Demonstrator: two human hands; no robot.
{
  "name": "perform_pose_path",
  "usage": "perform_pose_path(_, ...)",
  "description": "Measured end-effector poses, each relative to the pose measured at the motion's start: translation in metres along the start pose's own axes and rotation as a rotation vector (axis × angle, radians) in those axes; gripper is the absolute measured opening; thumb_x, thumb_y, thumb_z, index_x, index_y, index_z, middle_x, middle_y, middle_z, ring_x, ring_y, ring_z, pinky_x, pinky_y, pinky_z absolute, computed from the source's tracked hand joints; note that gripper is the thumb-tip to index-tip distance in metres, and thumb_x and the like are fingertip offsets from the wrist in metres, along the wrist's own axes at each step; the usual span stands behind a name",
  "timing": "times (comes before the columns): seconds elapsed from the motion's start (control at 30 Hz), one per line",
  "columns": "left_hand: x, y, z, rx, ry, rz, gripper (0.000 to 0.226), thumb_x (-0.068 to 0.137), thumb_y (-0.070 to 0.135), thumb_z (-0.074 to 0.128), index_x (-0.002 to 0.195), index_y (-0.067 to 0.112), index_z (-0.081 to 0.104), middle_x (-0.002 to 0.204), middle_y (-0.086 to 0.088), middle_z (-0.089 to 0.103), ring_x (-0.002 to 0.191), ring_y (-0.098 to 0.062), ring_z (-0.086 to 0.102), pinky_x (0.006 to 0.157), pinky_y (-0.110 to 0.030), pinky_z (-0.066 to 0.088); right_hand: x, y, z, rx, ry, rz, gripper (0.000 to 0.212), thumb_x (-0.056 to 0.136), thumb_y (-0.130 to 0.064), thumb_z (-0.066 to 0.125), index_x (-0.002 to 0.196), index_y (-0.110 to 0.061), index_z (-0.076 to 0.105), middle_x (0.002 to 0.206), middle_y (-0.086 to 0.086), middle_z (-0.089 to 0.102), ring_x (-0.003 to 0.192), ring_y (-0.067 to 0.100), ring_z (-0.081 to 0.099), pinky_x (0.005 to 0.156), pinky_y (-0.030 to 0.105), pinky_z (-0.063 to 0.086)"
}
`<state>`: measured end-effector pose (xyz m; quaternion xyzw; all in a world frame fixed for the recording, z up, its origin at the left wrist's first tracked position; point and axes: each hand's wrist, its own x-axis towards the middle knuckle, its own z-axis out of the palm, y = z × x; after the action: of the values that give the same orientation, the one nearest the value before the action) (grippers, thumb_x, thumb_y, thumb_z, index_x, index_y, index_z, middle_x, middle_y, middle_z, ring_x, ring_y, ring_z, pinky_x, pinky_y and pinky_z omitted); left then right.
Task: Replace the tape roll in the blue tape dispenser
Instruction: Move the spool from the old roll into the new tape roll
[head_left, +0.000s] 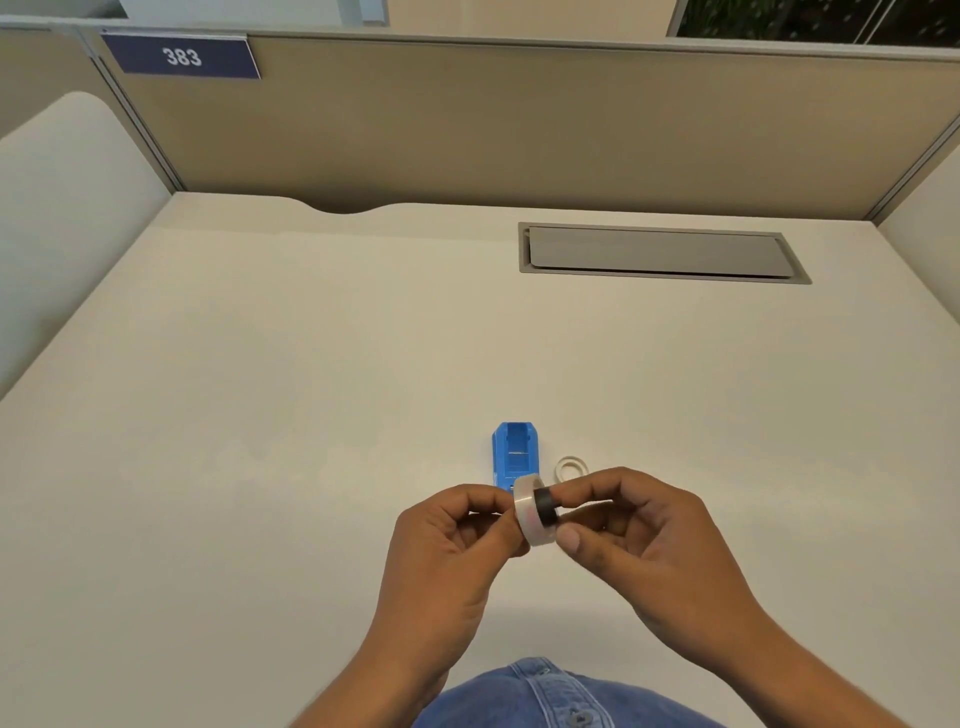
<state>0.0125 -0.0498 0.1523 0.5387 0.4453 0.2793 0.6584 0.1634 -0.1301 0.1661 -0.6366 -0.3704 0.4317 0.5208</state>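
Observation:
The blue tape dispenser (514, 455) stands on the white desk (311, 415), its roll bay open and bare. Just in front of it, above the desk, a clear tape roll (529, 514) is held on edge. My left hand (457, 540) pinches the roll's left side. My right hand (623, 525) grips a black hub (546, 506) that sits partly inside the roll's right side. A thin white ring, an empty tape core (570, 467), lies flat on the desk right of the dispenser.
A grey cable hatch (660, 253) is set into the desk at the back right. Beige partition walls (519, 119) close the desk at the back and sides, with a sign reading 383 (182, 56). A denim garment (545, 696) shows at the bottom edge.

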Motion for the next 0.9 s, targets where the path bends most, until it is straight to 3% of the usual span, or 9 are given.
perform_pose_path(0.13, 0.003, -0.002, 0.0, 0.096, 0.001, 0.049, 0.003, 0.079, 0.017, 0.077, 0.081, 0.019, 0.076, 0.075, -0.005, 0.076, 0.076, -0.029, 0.069, 0.079, -0.045, 0.056, 0.005, 0.006, 0.001, -0.064, 0.05, 0.013, 0.014, 0.081, -0.011, 0.073, 0.082, -0.024, 0.075, 0.083, 0.002, 0.077, 0.074, 0.018, 0.071, 0.071, 0.028, 0.058)
perform_pose_path(0.3, 0.012, -0.005, 0.001, 0.181, 0.004, 0.08, 0.003, 0.082, 0.018, 0.075, 0.083, 0.021, 0.074, 0.077, 0.001, 0.076, 0.074, -0.018, 0.071, 0.069, -0.026, 0.058, 0.014, 0.01, 0.001, -0.112, 0.096, 0.005, 0.019, 0.08, -0.002, 0.073, 0.077, -0.021, 0.073, 0.079, 0.0, 0.076, 0.071, 0.012, 0.069, 0.065, 0.024, 0.056)
perform_pose_path(0.43, 0.021, -0.008, 0.002, 0.201, 0.009, 0.087, 0.004, 0.082, 0.018, 0.075, 0.083, 0.022, 0.073, 0.081, 0.002, 0.076, 0.076, -0.017, 0.07, 0.067, -0.022, 0.056, 0.023, 0.014, 0.002, -0.129, 0.115, 0.007, 0.023, 0.08, -0.002, 0.072, 0.081, -0.024, 0.075, 0.083, -0.004, 0.076, 0.078, 0.017, 0.071, 0.071, 0.033, 0.06)
perform_pose_path(0.73, 0.048, -0.022, 0.003, 0.305, 0.021, 0.11, 0.009, 0.085, 0.016, 0.071, 0.089, 0.024, 0.074, 0.089, 0.008, 0.074, 0.084, -0.006, 0.07, 0.069, -0.011, 0.053, 0.047, 0.033, 0.0, -0.209, 0.135, 0.034, 0.02, 0.083, -0.004, 0.071, 0.084, -0.024, 0.076, 0.08, -0.013, 0.075, 0.076, 0.007, 0.07, 0.066, 0.016, 0.054)
perform_pose_path(0.9, 0.069, -0.031, 0.001, 0.376, 0.022, 0.113, 0.011, 0.086, 0.015, 0.069, 0.091, 0.023, 0.074, 0.093, 0.007, 0.073, 0.083, -0.004, 0.069, 0.069, -0.014, 0.053, 0.066, 0.046, -0.002, -0.314, 0.153, 0.034, 0.014, 0.083, -0.016, 0.072, 0.084, -0.029, 0.074, 0.085, -0.011, 0.074, 0.078, 0.008, 0.068, 0.064, 0.023, 0.055)
